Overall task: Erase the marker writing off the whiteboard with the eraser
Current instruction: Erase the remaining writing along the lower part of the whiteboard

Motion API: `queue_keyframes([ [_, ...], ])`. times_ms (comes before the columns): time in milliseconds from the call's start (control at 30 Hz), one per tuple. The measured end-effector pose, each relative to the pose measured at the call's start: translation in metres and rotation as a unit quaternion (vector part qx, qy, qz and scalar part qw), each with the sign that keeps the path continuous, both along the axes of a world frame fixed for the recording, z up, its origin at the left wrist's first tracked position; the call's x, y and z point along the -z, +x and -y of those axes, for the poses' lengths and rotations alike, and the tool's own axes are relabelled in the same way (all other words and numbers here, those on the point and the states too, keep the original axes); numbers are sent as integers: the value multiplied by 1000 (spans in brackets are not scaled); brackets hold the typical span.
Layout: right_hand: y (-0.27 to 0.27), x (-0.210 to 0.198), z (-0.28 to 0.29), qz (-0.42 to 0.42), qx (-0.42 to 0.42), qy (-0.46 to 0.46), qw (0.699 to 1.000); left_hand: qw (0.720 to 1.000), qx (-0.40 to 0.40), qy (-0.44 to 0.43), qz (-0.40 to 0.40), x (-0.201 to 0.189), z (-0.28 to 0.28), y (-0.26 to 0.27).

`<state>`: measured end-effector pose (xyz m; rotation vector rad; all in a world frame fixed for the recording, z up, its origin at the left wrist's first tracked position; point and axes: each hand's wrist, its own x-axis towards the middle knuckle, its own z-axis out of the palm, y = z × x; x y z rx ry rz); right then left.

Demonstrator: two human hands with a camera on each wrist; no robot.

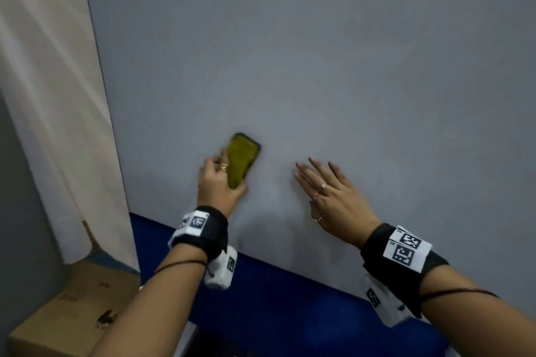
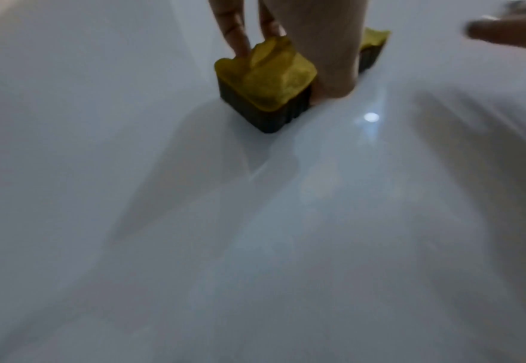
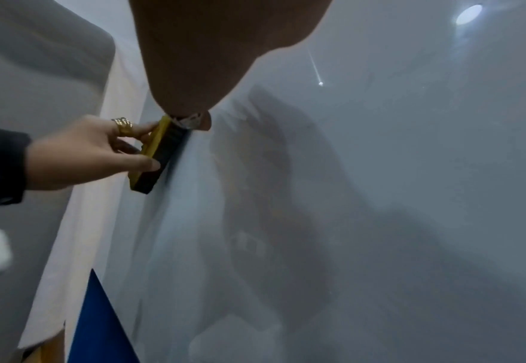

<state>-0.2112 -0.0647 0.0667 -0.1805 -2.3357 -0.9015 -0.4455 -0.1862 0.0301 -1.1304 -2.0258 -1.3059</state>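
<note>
The whiteboard (image 1: 319,66) fills most of the head view and looks grey-white; no marker writing shows on it in any view. My left hand (image 1: 220,180) grips the eraser (image 1: 240,159), a yellow-backed block with a dark felt base, and holds it flat against the board's lower left part. In the left wrist view the eraser (image 2: 265,83) sits on the board (image 2: 255,245) with fingers (image 2: 233,32) along its sides. My right hand (image 1: 327,191) lies open with straight fingers on the board, to the right of the eraser. The right wrist view shows the eraser (image 3: 159,157) edge-on against the board.
A beige curtain (image 1: 49,95) hangs left of the board. A blue band (image 1: 275,293) runs under the board's lower edge. A cardboard box (image 1: 69,313) stands at the lower left. Light spots (image 2: 371,117) reflect off the glossy board.
</note>
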Motion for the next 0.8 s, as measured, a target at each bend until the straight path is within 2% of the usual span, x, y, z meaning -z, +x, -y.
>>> queue_keyframes([
  [33,-3,-4,2,-16,12,0,1000,995,-25,16,91,-14,3,-13],
  [67,-8,-8,3,-39,33,-4,999,978,-38,30,204,-26,5,-25],
  [100,-12,-12,1,-67,59,-12,996,950,-41,39,309,-36,7,-35],
  [133,-15,-15,-2,-94,84,-23,992,924,-40,49,378,-42,5,-45],
  [167,-17,-17,-7,-116,100,-32,988,905,-43,59,418,-45,2,-52],
  [233,-18,-16,-19,-129,102,-33,986,900,-47,69,428,-42,-7,-54],
  [300,-17,-10,-28,-125,89,-24,988,922,-45,82,376,-26,-17,-36],
  [367,-18,-8,-33,-134,69,-18,988,959,-24,81,271,-9,-29,-1],
  [467,-11,-10,-31,-206,-58,-79,974,993,68,24,98,4,-46,68],
  [533,7,-15,-29,-298,-146,-140,933,994,78,-33,-69,0,-51,91],
  [567,19,-16,-29,-340,-158,-158,914,986,73,-39,-148,-3,-53,89],
  [600,31,-16,-29,-366,-152,-167,903,978,66,-39,-193,-7,-50,82],
  [633,42,-15,-30,-373,-135,-167,903,977,49,-36,-204,-10,-47,72],
  [667,52,-12,-33,-358,-111,-158,914,986,31,-28,-162,-12,-40,59],
  [733,69,-1,-39,-288,-51,-117,949,999,-22,-27,39,-16,-25,28],
  [800,78,5,-43,-225,-12,-92,970,965,-93,-25,242,-20,-10,-5],
])
